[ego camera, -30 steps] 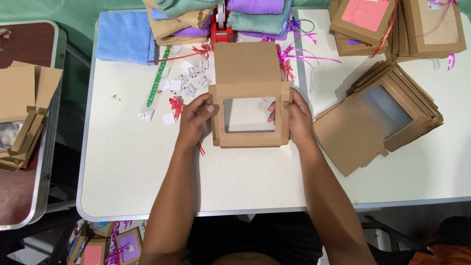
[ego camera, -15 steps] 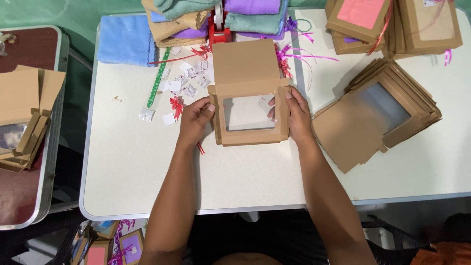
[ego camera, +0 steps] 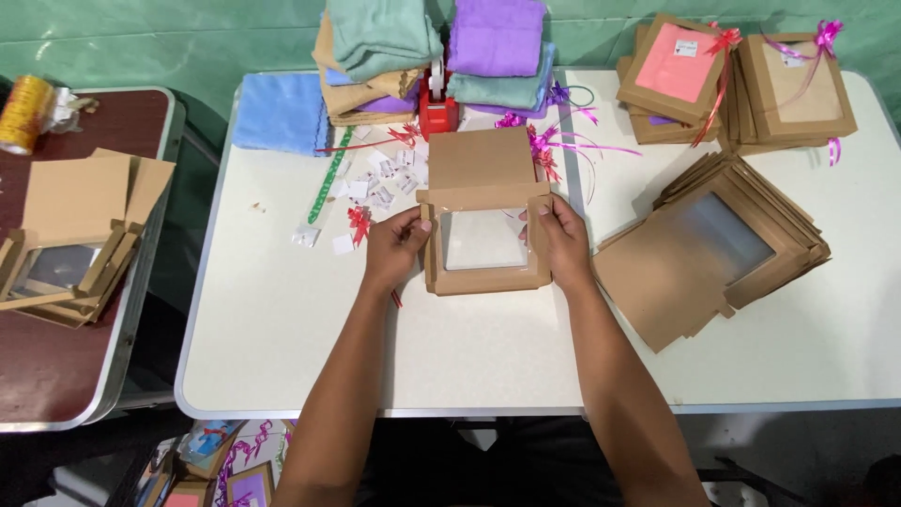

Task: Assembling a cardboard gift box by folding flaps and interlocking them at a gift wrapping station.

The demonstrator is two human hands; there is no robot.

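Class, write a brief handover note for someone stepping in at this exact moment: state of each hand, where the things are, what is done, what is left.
Left hand: grips the left wall of the brown cardboard window box.
Right hand: grips its right wall.
The box rests on the white table, lid flap up behind, clear window showing.
Done: side walls folded up; finished boxes with ribbon bows stacked at the far right.
Left: the held box is empty and open; a stack of flat window boxes waits to the right; folded cloths and a red tape dispenser lie behind.
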